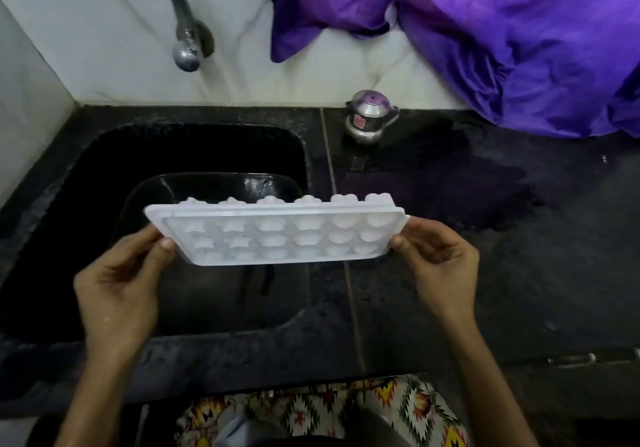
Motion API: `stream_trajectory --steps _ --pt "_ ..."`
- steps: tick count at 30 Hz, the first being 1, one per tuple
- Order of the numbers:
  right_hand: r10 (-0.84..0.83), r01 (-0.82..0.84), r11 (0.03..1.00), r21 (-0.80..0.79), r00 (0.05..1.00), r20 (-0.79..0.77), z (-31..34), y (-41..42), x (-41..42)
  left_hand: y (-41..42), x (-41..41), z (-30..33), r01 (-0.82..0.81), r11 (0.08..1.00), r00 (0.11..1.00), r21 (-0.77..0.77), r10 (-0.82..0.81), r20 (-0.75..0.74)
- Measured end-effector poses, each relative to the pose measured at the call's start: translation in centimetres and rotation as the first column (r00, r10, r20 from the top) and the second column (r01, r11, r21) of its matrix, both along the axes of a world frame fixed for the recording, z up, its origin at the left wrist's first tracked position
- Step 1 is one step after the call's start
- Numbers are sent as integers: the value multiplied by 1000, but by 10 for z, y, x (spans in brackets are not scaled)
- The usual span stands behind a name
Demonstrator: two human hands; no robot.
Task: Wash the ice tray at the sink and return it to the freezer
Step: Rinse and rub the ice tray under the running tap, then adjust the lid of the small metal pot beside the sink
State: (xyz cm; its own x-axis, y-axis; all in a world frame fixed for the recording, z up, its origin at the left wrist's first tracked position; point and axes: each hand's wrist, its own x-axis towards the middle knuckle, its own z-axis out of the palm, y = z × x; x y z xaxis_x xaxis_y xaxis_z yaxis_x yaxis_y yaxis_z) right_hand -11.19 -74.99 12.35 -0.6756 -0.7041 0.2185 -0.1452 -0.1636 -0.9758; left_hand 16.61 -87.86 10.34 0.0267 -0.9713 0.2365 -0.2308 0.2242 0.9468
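White plastic: the ice tray (277, 235) has moulded cells in star, flower and heart shapes, and it is held in the air over the front right part of the sink (86, 183).
Tilt: the far long edge of the tray is higher than the near one, so its open face turns toward the person. I think this is to look inside or to let water run off.
Left hand (121, 280): it grips the left short end of the tray, thumb on the top rim and fingers curled under it.
Right hand (438, 256): it pinches the right short end in the same way, thumb on top, the other fingers behind the edge.
Why both ends: a long thin tray twists easily, so a grip on each end keeps it steady.
Inside the sink: a dark glossy plate (207, 186) lies in the basin, below and behind the tray.
Tap (173, 13): it stands on the wall behind the sink, above its back left part, and no water is visible from it.
Right of the sink: a small steel pot with a purple lid (370, 120) stands on the black counter (519, 273), and a purple cloth (485, 30) hangs further behind.
Stage: I judge the washing is about to start or just ended; I cannot tell if the tray is wet.
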Motion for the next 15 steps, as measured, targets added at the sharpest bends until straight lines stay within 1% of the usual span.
stream_trajectory --steps 1,2,3,5,9,11,13,15 --pt "-2 2 1000 10 1000 15 -1 11 -24 17 -28 -1 -3 999 1000 -49 1 -30" --pt "-3 3 1000 18 999 42 -3 24 -52 30 -54 0 25 999 998 -36 -27 -56" --pt "-1 -1 999 32 998 61 -4 34 -72 41 -76 5 87 995 994 -45 -90 -57" --pt "12 -20 997 74 994 104 -9 48 -105 57 -110 1 143 989 990 -32 -144 -3" --pt "52 -92 977 192 978 202 -22 70 -170 69 -164 -7 278 958 953 67 -284 108" --pt "68 -129 960 247 968 243 -31 73 -195 74 -182 -12 328 934 923 142 -349 164" --pt "69 -152 940 305 961 266 -42 72 -214 73 -195 -20 369 898 896 240 -412 167" --pt "76 -180 915 361 956 283 -53 68 -228 70 -204 -27 369 873 881 318 -438 181"
